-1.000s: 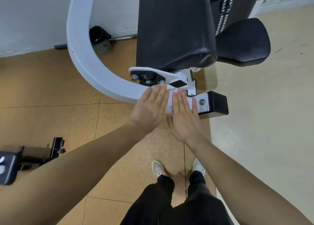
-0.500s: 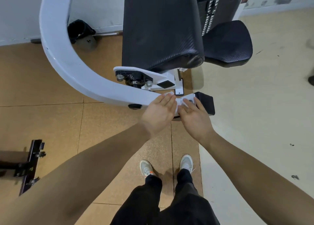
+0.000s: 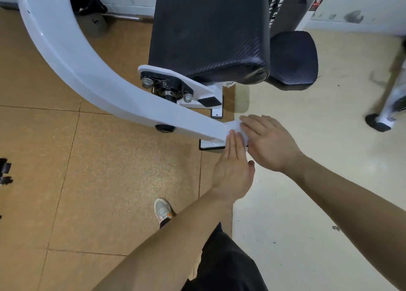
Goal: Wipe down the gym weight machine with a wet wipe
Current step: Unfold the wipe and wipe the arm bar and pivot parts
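White wipe [image 3: 234, 126] sits on the end of the curved frame [image 3: 87, 75], pinned flat under the left hand [image 3: 232, 170] and right hand [image 3: 270, 143]. Fingers are straight, neither hand grasping. Suggest even pressure, wrapping the end, no bunching.

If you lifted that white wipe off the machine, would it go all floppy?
Probably floppy: the wet wipe drapes over the end of the white frame, following its shape. It looks thin, so likely light. The left hand and right hand press it flat; it may slide easily on the glossy paint.
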